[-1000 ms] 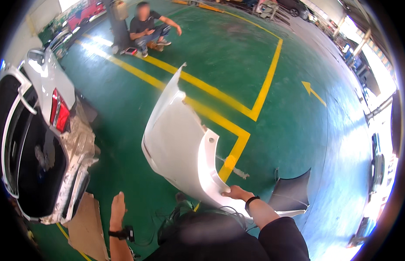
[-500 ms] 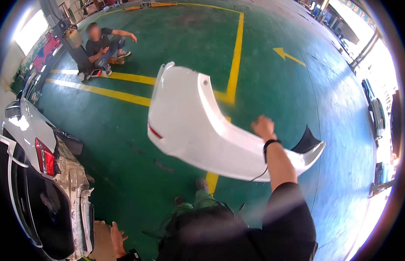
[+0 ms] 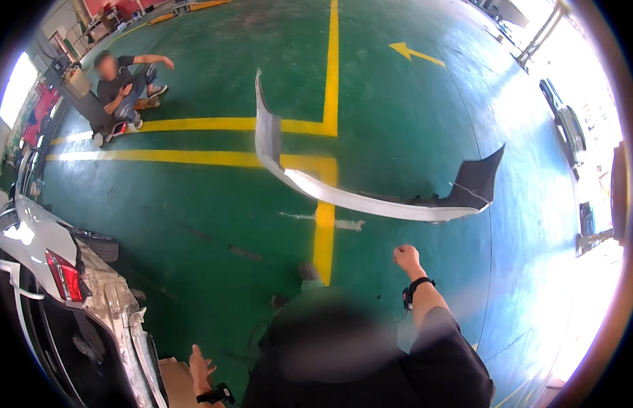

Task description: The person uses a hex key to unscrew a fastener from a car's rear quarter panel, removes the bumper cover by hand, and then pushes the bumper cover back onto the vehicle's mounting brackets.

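Observation:
A long curved white bumper point(image 3: 371, 205), with dark grey inner ends, rests on the green floor point(image 3: 411, 115) ahead of me, across yellow lines. My right hand point(image 3: 406, 257) is below it, apart from it, with fingers curled and nothing in them. My left hand point(image 3: 199, 368) is low at the left, empty with fingers apart, near a cardboard sheet point(image 3: 177, 381). Left of it stands a white car point(image 3: 30, 238) with a red tail light and its rear bumper off, bare metal showing.
Another person point(image 3: 122, 92) squats at the upper left beside a grey post point(image 3: 54, 75), with a small red item on the floor. Car parts point(image 3: 568, 129) stand along the bright right side. A yellow arrow point(image 3: 418, 54) is painted on the floor farther back.
My right hand has let go of the bumper and drawn back toward me. The bumper has swung round and moved forward, away from me. The view has shifted with my head.

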Tool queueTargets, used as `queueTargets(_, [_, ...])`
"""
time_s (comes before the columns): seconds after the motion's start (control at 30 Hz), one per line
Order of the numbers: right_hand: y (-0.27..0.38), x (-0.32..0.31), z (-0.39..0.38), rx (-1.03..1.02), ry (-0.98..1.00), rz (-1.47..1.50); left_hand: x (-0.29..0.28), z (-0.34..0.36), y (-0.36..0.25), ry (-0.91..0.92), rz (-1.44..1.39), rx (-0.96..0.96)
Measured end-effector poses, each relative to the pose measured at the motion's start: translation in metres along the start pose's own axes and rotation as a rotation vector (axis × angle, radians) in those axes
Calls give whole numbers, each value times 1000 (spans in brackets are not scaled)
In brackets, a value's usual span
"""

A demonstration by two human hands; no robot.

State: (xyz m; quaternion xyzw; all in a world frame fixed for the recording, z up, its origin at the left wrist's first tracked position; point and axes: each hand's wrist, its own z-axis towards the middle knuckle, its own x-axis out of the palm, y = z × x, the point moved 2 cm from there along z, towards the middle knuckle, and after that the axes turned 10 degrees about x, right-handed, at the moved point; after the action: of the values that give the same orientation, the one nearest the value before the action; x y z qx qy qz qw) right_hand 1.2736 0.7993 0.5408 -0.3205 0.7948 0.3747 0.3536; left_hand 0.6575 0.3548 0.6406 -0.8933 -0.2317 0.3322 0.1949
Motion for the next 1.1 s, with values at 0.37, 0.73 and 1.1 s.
queueTargets(0.37, [-175,-11,-120,459,-14,384,21,59,93,92,153,-364])
queueTargets(0.73, [-252,-13,-171,603,-175,-15,45,78,81,80,97,-106])
queueTargets(1.1, [-122,-21,-17,222,-127,-22,69,-2,103,-142,-105,-194])
